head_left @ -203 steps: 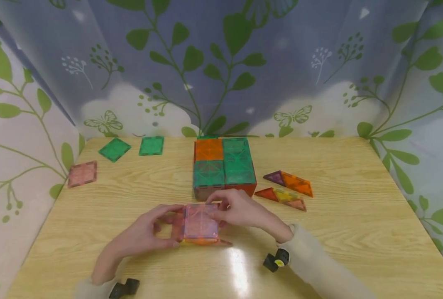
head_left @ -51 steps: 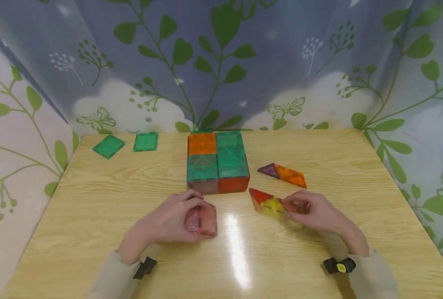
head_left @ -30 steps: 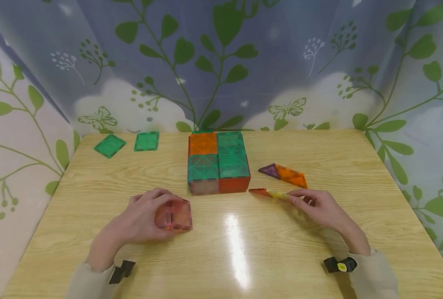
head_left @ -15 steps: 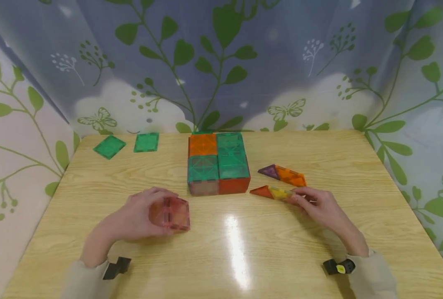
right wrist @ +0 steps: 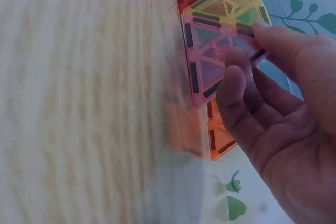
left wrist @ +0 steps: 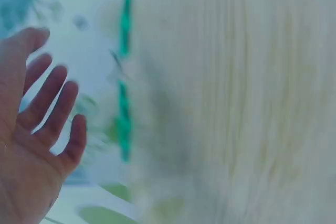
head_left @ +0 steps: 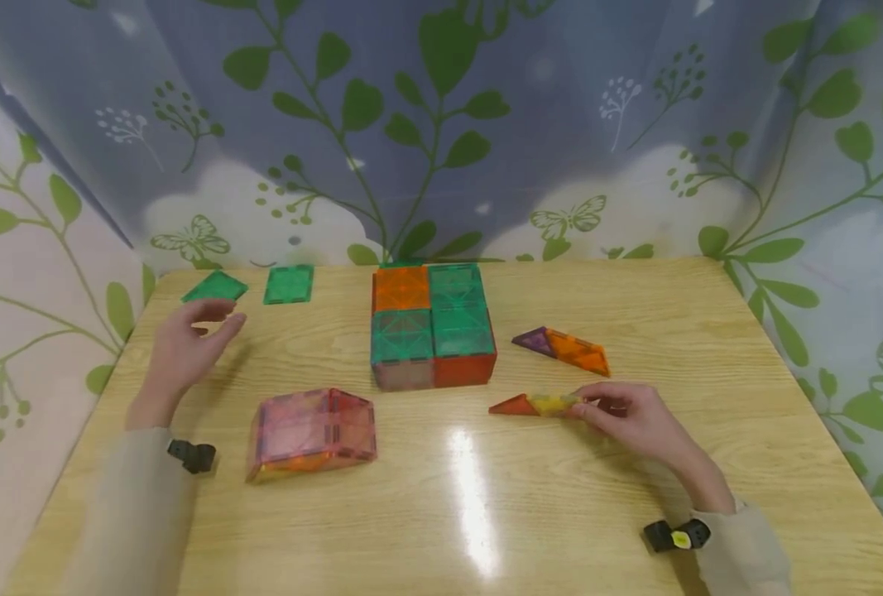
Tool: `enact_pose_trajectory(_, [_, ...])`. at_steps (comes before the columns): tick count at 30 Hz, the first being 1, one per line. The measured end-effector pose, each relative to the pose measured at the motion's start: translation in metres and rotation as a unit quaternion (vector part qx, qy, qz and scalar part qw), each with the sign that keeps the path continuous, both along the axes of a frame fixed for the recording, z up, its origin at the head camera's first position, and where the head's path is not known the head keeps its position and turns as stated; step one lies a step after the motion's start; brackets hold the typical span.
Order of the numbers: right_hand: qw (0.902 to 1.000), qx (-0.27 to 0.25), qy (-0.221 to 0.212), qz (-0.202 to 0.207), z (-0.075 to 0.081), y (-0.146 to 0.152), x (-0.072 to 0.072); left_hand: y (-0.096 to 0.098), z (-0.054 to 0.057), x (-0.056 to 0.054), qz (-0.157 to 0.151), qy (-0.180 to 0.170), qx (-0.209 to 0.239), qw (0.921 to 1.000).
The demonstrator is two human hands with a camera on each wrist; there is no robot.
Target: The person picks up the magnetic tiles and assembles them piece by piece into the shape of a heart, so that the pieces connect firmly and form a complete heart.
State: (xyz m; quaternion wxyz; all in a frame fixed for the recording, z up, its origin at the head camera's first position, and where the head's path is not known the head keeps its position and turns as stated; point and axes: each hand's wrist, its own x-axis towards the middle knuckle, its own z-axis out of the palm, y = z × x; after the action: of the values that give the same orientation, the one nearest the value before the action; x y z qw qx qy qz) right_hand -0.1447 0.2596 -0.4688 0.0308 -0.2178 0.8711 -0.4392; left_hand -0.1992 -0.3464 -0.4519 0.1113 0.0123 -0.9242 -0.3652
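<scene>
My left hand (head_left: 188, 348) is raised at the left of the table with loosely bent fingers and nothing in them. It is just in front of a green square magnetic tile (head_left: 218, 285) turned cornerwise; a second green tile (head_left: 289, 284) lies to its right. Below my left hand, a pink box of magnetic tiles (head_left: 295, 426) with orange at its front base stands on the table. At the right, my right hand (head_left: 631, 418) pinches the pink end of a strip of triangle magnetic tiles (head_left: 519, 405), red, yellow and pink. In the right wrist view, thumb and fingers hold the pink triangle (right wrist: 210, 59).
A larger block of magnetic tiles (head_left: 459, 331), green and orange on top with red and pinkish sides, stands at the back centre. Right of it lies a purple and orange tile strip (head_left: 578, 352). A patterned curtain (head_left: 426, 124) borders the back of the wooden table (head_left: 560, 513).
My left hand carried the pink box leftward, let go and moved up-left toward the green tiles. My right hand took hold of the triangle strip. The pink tile at the far left has gone from there.
</scene>
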Motion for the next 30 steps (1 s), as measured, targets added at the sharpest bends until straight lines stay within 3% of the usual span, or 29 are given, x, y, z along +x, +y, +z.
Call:
enact_pose_trajectory(4, [0.9992, -0.024, -0.028, 0.013, -0.001, -0.001, 0.002, -0.029, -0.016, -0.017, 0.037, -0.01, -0.01, 0.9992])
enact_pose_trajectory(7, [0.9982, -0.033, -0.045, 0.02, -0.002, -0.002, 0.003, -0.041, -0.021, -0.025, 0.047, -0.035, -0.032, 0.9978])
enact_pose_trajectory(12, [0.9969, -0.041, -0.062, 0.027, -0.002, -0.005, 0.005, -0.052, -0.023, -0.037, 0.021, -0.114, -0.104, 0.9877])
enact_pose_trajectory(16, [0.9968, -0.038, -0.065, 0.028, -0.002, -0.008, 0.006, -0.057, -0.025, -0.045, 0.003, -0.152, -0.154, 0.9764])
enact_pose_trajectory(19, [0.9967, -0.037, -0.067, 0.027, -0.002, -0.009, 0.005, -0.059, -0.027, -0.045, 0.004, -0.161, -0.154, 0.9748])
enact_pose_trajectory(23, [0.9966, -0.034, -0.072, 0.023, -0.002, -0.01, 0.005, -0.061, -0.027, -0.043, 0.003, -0.163, -0.128, 0.9783])
enact_pose_trajectory(30, [0.996, -0.03, -0.081, 0.02, -0.003, -0.009, 0.005, -0.059, -0.023, -0.035, -0.006, -0.143, -0.107, 0.9839])
